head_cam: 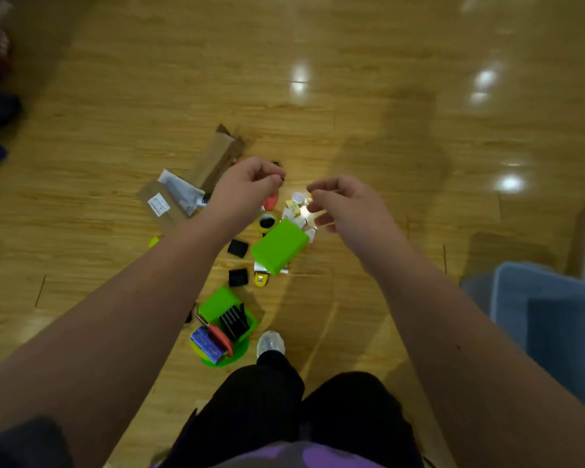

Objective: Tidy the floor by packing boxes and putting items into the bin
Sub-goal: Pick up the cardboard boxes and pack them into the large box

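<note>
Black trousers and a pale shoe (271, 344) fill the bottom edge. Just ahead, an open green box (217, 304) holds black cards and other things too jumbled to name. At far right, a blue bin (547, 315) is cut off by the frame. A closed green box (279, 246) lies further on the floor (419, 79), with a yellow tape roll (267, 221) beside it. Above them, the left hand (247, 184) curls with its thumb on the fingertips, and the right hand (341, 204) curls more loosely. I cannot tell whether either hand pinches anything. Beyond, the left wrist partly hides a brown cardboard box (217, 157).
</note>
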Available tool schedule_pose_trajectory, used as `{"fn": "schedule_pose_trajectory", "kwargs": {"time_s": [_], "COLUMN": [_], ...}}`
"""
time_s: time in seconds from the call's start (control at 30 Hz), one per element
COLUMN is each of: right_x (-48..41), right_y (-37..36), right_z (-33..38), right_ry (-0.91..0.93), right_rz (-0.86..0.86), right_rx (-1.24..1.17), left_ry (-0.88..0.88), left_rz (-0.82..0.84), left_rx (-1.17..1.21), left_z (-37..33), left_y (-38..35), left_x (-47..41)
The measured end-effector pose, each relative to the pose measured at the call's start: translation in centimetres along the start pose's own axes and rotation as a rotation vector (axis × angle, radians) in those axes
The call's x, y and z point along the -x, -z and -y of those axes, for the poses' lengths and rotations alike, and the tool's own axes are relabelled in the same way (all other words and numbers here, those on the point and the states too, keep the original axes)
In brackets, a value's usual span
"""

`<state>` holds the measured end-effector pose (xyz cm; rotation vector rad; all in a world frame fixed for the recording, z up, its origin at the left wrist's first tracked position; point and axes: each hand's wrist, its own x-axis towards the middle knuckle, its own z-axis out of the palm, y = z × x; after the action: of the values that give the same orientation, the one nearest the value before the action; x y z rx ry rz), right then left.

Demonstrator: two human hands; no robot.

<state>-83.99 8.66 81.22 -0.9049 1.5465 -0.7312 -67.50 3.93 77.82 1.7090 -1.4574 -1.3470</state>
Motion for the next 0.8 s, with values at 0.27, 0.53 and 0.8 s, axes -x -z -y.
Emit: {"fn": "schedule_pose_trajectory", "kwargs": {"time_s": [0.27, 0.53, 0.8], "right_x": [-9.5, -18.5, -22.4], "right_y": [2.1, 2.9, -4.1], "right_z": [6.0, 10.2, 11.5], "right_ry": [0.047, 0.080, 0.093], "right_rz": [0.192, 0.383, 0.590], "right_rx": [0.177, 0.366, 0.468], "left_ry": [0.105, 0.210, 0.314], "left_rz": [-0.149, -0.372, -0.581], "left_rx": [0.096, 0.265, 0.368], "left_z": [-3.4, -5.2, -1.6], "left_y": [0.1, -0.8, 3.5], "left_x": [-6.6, -10.9, -10.8]}}
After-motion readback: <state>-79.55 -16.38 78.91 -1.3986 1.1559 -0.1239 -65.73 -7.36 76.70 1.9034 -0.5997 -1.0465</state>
